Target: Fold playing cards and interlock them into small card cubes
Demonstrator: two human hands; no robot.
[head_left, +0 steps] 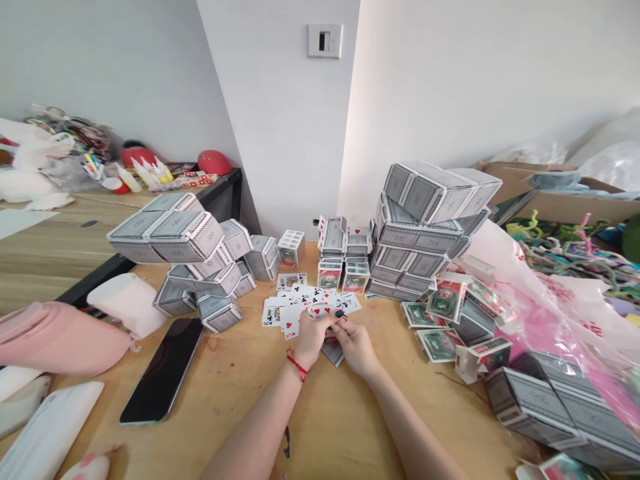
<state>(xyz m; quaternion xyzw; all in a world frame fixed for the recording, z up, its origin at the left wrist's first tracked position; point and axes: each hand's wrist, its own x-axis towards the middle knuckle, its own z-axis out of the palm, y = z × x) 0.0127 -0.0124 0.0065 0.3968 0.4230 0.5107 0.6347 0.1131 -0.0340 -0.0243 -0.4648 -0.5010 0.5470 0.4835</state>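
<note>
Working at a table (225, 373) between box stacks (420, 260), with left hand (311, 339) and right hand (357, 345) pinched nearly closed, seemingly on grey-backed cards (334, 353), beside spread cards (289, 320); apparently mid-handling, next calling for light, even pressure.

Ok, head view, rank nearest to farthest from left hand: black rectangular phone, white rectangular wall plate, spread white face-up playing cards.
1. Playing cards: just beyond the left hand.
2. Phone: off to its left.
3. Wall plate: high up, ahead.
</note>
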